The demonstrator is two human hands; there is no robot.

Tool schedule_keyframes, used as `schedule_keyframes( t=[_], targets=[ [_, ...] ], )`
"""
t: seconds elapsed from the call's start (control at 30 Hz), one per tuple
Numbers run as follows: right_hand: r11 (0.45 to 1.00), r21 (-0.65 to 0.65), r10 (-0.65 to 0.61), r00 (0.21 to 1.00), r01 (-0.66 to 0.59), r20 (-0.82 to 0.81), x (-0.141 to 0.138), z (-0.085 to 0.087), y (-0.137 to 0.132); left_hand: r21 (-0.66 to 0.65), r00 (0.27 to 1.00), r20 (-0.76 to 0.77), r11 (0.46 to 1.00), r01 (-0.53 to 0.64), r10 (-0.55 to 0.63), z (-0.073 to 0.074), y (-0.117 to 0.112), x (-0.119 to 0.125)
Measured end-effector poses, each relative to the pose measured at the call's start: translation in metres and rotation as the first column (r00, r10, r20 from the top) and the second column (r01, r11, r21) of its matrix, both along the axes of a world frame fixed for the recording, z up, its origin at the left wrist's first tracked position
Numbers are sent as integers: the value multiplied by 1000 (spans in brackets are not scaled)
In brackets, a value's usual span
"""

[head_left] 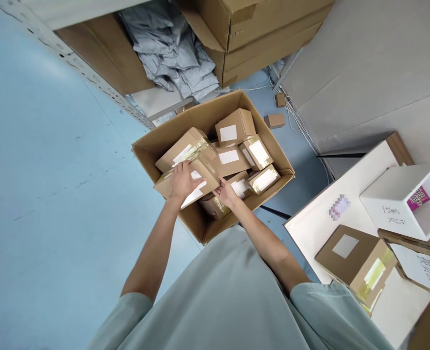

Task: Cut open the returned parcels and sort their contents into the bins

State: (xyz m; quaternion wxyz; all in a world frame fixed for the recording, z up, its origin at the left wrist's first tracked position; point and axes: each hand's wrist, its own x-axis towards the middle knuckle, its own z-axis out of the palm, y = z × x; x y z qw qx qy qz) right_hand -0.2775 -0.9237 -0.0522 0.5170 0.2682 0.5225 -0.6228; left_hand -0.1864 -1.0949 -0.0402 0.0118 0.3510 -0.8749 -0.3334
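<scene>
A large open carton (207, 113) in front of me holds several small taped cardboard boxes with white labels. My left hand (182, 181) grips a long cardboard box (206, 176) at the carton's near left side, with the thumb across its white label. At that box's right end is my right hand (226, 193), its fingers closed against the edge. The held box lies tilted over another box (181, 147). To the right are a labelled box (235, 127) and a smaller taped one (264, 180). The undersides of my fingers are partly hidden.
A metal shelf (87, 70) with grey plastic mailer bags (174, 48) and big cartons (269, 34) stands beyond. On the right, a white table (309, 218) bears a taped box (356, 257) and a white bin (393, 199). Cables and a small box (275, 120) lie on the floor.
</scene>
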Motion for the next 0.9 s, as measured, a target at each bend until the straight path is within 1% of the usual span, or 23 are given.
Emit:
schedule_keyframes(
  t=[0.07,0.13,0.2,0.27,0.33,0.4,0.47,0.53,0.57,0.63,0.7,0.73,0.8,0.9],
  targets=[
    [1000,1,3,999,-3,-54,-1,9,22,20,998,-65,1000,-20,21,5,18,10],
    [1000,1,-9,993,9,-117,-6,22,49,58,991,-102,995,-76,82,13,36,16],
    [1000,-9,-27,980,26,-199,-12,40,80,103,983,-118,986,-129,141,25,54,18],
    [999,-38,-21,942,9,-336,-20,61,114,139,978,-138,981,-134,154,40,75,13],
    [997,-69,0,868,-40,-497,-28,86,154,174,976,-176,980,-96,127,58,102,4],
    [995,-77,0,786,-60,-618,-34,112,199,228,970,-225,973,-42,94,78,135,-9],
    [999,-46,-15,703,-26,-711,-37,135,249,289,959,-281,957,39,45,97,175,-24],
    [999,8,-22,642,44,-767,-35,149,303,317,940,-341,937,147,-32,114,218,-39],
    [996,34,-26,621,84,-783,-32,153,329,310,927,-367,929,203,-80,121,241,-47],
    [983,69,-43,587,168,-809,-24,154,380,287,900,-398,907,307,-179,131,286,-63],
    [964,80,-75,543,255,-836,-14,150,428,323,879,-399,857,402,-262,134,331,-80],
    [950,83,-90,521,300,-849,-8,146,450,366,872,-387,818,445,-301,133,353,-89],
    [915,102,-114,493,390,-863,3,139,493,460,855,-351,725,512,-382,126,398,-106],
    [844,141,-148,478,517,-866,19,128,555,528,808,-339,614,587,-482,105,468,-125]
  ],
)
